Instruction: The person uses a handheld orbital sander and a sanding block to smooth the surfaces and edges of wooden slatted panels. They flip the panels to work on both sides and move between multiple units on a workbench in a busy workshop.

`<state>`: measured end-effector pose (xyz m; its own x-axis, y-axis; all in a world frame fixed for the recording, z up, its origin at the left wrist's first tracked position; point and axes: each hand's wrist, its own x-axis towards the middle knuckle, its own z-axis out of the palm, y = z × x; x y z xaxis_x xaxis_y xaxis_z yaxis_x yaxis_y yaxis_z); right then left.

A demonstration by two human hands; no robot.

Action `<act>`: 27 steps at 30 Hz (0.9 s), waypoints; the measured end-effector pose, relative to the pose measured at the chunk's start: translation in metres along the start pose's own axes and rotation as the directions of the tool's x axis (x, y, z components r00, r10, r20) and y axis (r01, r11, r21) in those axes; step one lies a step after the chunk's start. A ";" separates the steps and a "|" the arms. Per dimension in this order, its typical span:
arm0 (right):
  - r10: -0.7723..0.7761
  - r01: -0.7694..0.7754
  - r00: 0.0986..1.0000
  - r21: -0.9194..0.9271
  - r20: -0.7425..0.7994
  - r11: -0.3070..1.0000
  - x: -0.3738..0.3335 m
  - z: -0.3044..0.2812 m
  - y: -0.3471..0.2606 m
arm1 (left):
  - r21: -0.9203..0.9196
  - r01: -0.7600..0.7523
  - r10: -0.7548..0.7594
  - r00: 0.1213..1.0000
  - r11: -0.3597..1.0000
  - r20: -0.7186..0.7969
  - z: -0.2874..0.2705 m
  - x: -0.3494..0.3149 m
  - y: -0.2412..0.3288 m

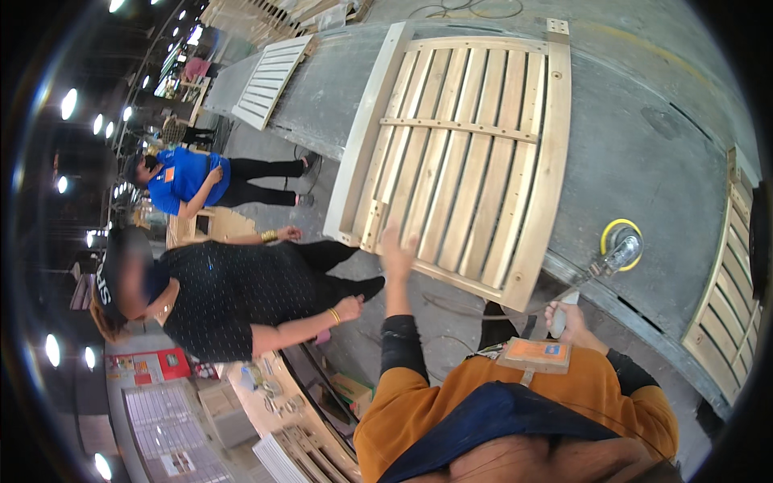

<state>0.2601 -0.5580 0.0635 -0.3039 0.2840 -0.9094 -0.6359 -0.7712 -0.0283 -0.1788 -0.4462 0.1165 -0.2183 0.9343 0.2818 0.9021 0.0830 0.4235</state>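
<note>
Your left hand (397, 256), blurred but apparently open and gripping nothing, is at the near end of the slatted wooden panel (463, 173); contact is hard to tell. Your right hand (575, 325) curls around a pale object (559, 323). The panel lies flat on the grey table (628, 169), its near end overhanging, probably for easier reach; the yellow-rimmed sander (622, 245) rests beside it, seemingly kept handy.

Slatted panel (460, 128) lies on the bench (620, 177), sander (622, 245) to its right, apparently another panel (719, 299) beyond.
</note>
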 end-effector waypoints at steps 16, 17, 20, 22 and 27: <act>-0.732 0.524 0.565 -0.520 -0.379 0.674 0.078 0.062 0.079 | -0.378 0.665 -0.586 0.746 0.644 0.316 -0.049 0.113 -0.314; -0.660 0.549 0.681 -0.377 -0.315 0.746 0.080 0.054 0.077 | -0.348 0.632 -0.567 0.775 0.693 0.279 -0.048 0.113 -0.311; -0.422 0.412 0.876 -0.093 -0.232 0.906 0.085 0.047 0.080 | -0.075 0.406 -0.412 0.906 0.911 -0.094 -0.043 0.101 -0.293; -0.409 0.400 0.894 -0.084 -0.183 0.913 0.080 0.052 0.080 | -0.013 0.360 -0.359 0.927 0.933 -0.111 -0.044 0.095 -0.280; -0.563 0.500 0.819 -0.344 -0.109 0.795 0.031 0.081 0.074 | 0.045 0.426 -0.426 0.905 0.904 -0.016 -0.057 0.093 -0.254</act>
<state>0.1462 -0.5596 0.0668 0.1867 0.6044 -0.7745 -0.4133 -0.6669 -0.6200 -0.4498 -0.4001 0.0843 -0.5874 0.8044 0.0887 0.7390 0.4885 0.4640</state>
